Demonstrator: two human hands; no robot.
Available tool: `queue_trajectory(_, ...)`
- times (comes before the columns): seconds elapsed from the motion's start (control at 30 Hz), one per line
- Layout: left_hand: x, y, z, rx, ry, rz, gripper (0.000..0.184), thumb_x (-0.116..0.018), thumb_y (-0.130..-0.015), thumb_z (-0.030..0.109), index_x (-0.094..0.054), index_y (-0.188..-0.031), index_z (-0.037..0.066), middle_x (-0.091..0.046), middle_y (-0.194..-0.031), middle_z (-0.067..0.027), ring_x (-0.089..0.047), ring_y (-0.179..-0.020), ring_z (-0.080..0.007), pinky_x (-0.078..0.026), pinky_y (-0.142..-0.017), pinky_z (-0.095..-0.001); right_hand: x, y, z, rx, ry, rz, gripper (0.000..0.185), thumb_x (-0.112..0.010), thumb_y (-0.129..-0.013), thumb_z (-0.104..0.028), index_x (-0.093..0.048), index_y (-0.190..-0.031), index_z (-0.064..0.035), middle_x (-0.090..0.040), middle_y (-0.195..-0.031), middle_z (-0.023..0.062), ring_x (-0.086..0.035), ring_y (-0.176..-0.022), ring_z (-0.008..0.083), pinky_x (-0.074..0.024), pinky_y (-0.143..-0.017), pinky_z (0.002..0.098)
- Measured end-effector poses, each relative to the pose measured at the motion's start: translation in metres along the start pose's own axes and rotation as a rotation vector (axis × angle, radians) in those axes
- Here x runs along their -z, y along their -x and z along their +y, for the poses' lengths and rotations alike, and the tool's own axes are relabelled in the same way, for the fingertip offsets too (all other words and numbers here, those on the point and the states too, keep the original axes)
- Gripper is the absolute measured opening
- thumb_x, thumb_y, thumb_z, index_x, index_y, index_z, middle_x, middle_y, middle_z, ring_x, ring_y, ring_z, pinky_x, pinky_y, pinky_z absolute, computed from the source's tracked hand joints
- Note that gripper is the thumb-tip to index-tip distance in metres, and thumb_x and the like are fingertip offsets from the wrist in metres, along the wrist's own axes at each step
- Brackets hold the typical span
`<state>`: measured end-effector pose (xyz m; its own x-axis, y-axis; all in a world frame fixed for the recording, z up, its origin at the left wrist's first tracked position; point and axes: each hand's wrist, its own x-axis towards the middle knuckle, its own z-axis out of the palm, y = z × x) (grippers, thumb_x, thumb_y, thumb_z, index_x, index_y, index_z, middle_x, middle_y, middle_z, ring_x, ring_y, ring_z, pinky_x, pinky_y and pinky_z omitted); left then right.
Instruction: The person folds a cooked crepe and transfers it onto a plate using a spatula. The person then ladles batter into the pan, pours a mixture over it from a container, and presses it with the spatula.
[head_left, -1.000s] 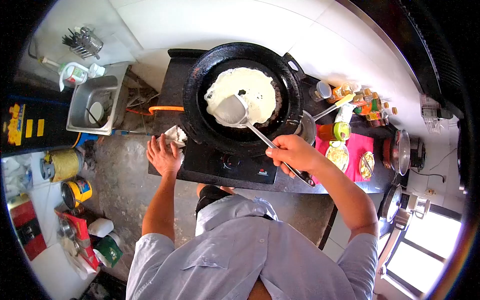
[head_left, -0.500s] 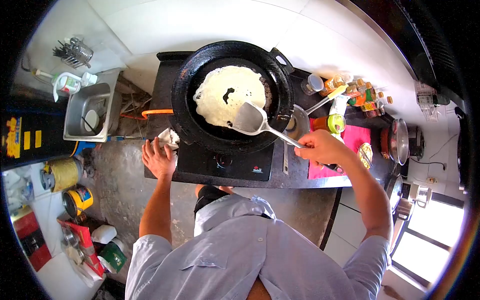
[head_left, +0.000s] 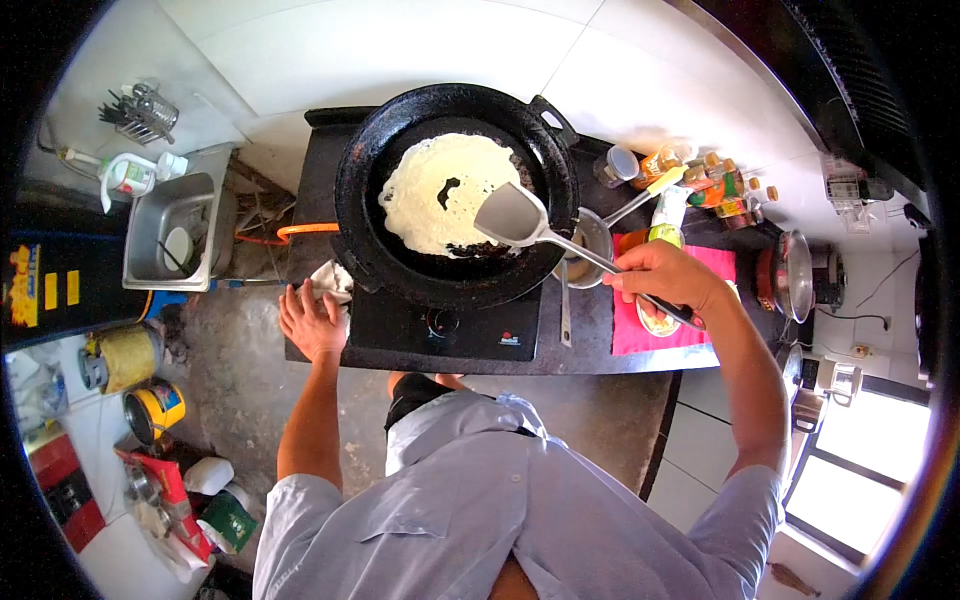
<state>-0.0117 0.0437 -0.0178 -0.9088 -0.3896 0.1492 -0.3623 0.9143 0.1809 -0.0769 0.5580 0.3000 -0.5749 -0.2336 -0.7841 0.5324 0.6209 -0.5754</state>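
Observation:
My right hand [head_left: 665, 277] is closed round the dark handle of a metal spatula [head_left: 513, 216]. The spatula's blade is over the right edge of a pale, thin pancake [head_left: 425, 190] with a small hole near its middle. The pancake lies in a large black wok [head_left: 360, 235] on a black induction cooker [head_left: 465, 330]. At the counter's front left edge, my left hand [head_left: 313, 320] rests with its fingers apart beside a crumpled white cloth [head_left: 335, 282], touching it. Whether any cloth is under the palm is hidden.
Right of the wok stand a small pan [head_left: 597, 240] with a ladle, a red mat [head_left: 630, 335] with a bowl [head_left: 660, 322], and several bottles and jars [head_left: 725, 190]. A steel sink [head_left: 140, 250] is at the left. An orange hose [head_left: 310, 229] runs behind the counter's left side.
My right hand has moved slightly right and up, lifting the spatula's blade from the pancake's lower edge. My left hand stays by the cloth. The view has shifted a little.

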Motion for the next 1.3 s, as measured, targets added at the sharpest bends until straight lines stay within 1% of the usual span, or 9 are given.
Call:
queue_trajectory(0.13,-0.004,0.001,-0.002,-0.007,0.005,0.011,0.054,-0.05,-0.102,0.046,-0.056,-0.15,0.022,-0.044,-0.162,-0.0142,-0.031,-0.154,-0.0368,-0.02,-0.126,-0.0527,-0.018,0.005,-0.001,-0.037,-0.046,0.055,0.03,-0.07,-0.101,-0.029,-0.07,-0.091,-0.0008,-0.066,-0.074,0.0022,-0.06,-0.049,0.0088,-0.0447,-0.041,0.0268)
queue_trajectory(0.23,-0.006,-0.001,-0.003,-0.01,0.006,0.013,0.054,-0.051,-0.101,0.046,-0.057,-0.15,0.022,-0.044,-0.161,-0.0144,-0.031,-0.154,-0.0367,-0.021,-0.126,-0.0526,-0.033,-0.001,0.007,0.004,-0.109,0.141,0.025,-0.068,-0.102,-0.024,-0.071,-0.096,-0.0001,-0.066,-0.075,0.0016,-0.058,-0.048,0.0078,-0.0444,-0.041,0.0252)
queue_trajectory(0.27,-0.005,0.0,-0.003,-0.009,0.003,0.011,0.054,-0.051,-0.101,0.046,-0.057,-0.149,0.022,-0.044,-0.161,-0.0145,-0.032,-0.153,-0.0366,-0.021,-0.126,-0.0525,-0.039,-0.004,0.007,0.064,-0.136,0.175,0.028,-0.068,-0.102,-0.026,-0.069,-0.09,-0.0006,-0.064,-0.074,0.0013,-0.058,-0.047,0.009,-0.0445,-0.04,0.0261)
queue_trajectory(0.37,-0.005,-0.001,-0.003,-0.015,0.006,0.018,0.054,-0.052,-0.101,0.045,-0.058,-0.148,0.022,-0.045,-0.16,-0.0147,-0.033,-0.153,-0.0364,-0.022,-0.126,-0.0521,-0.056,-0.028,0.009,0.112,-0.164,0.222,0.032,-0.067,-0.103,-0.028,-0.067,-0.089,0.0017,-0.064,-0.073,0.003,-0.061,-0.049,0.0112,-0.0456,-0.04,0.0282)
queue_trajectory(0.53,-0.007,0.0,-0.005,-0.062,0.023,0.093,0.052,-0.055,-0.1,0.044,-0.061,-0.145,0.019,-0.05,-0.156,-0.0158,-0.037,-0.15,-0.0378,-0.025,-0.124,-0.0525,-0.098,-0.047,-0.001,0.101,-0.337,0.311,0.03,-0.064,-0.103,-0.024,-0.065,-0.095,0.0049,-0.066,-0.08,0.0081,-0.065,-0.052,0.0149,-0.0497,-0.041,0.0307)
queue_trajectory(0.87,-0.008,-0.002,-0.006,-0.087,-0.007,0.077,0.054,-0.052,-0.101,0.045,-0.06,-0.146,0.016,-0.048,-0.157,-0.0172,-0.037,-0.15,-0.0386,-0.024,-0.124,-0.0533,-0.179,-0.001,0.006,0.01,-0.636,0.278,0.028,-0.064,-0.104,-0.022,-0.064,-0.1,0.0057,-0.065,-0.08,0.0085,-0.065,-0.051,0.0165,-0.0477,-0.041,0.0323)
queue_trajectory(1.03,-0.012,-0.002,-0.012,-0.103,-0.006,0.058,0.057,-0.05,-0.102,0.049,-0.059,-0.147,0.015,-0.045,-0.159,-0.0189,-0.035,-0.151,-0.0396,-0.022,-0.124,-0.0534,-0.174,-0.007,-0.009,0.079,-0.643,0.286,0.028,-0.064,-0.104,-0.022,-0.063,-0.097,0.0048,-0.064,-0.078,0.0089,-0.064,-0.049,0.0172,-0.0469,-0.039,0.0328)
queue_trajectory(1.23,-0.017,-0.002,-0.016,-0.107,-0.015,0.047,0.058,-0.049,-0.103,0.05,-0.056,-0.148,0.015,-0.046,-0.159,-0.0186,-0.034,-0.151,-0.0403,-0.022,-0.124,-0.0545,-0.138,-0.078,-0.031,0.151,-0.621,0.405,0.027,-0.064,-0.101,-0.022,-0.063,-0.093,0.0036,-0.065,-0.08,0.0082,-0.065,-0.053,0.0174,-0.0503,-0.042,0.0337)
queue_trajectory(1.3,-0.017,-0.002,-0.016,-0.108,-0.02,0.043,0.058,-0.049,-0.103,0.05,-0.056,-0.149,0.016,-0.046,-0.159,-0.0185,-0.034,-0.151,-0.0403,-0.022,-0.125,-0.0546,-0.142,-0.077,-0.033,0.103,-0.637,0.415,0.025,-0.065,-0.101,-0.023,-0.065,-0.1,0.0022,-0.063,-0.081,0.005,-0.063,-0.053,0.0139,-0.0492,-0.042,0.0294)
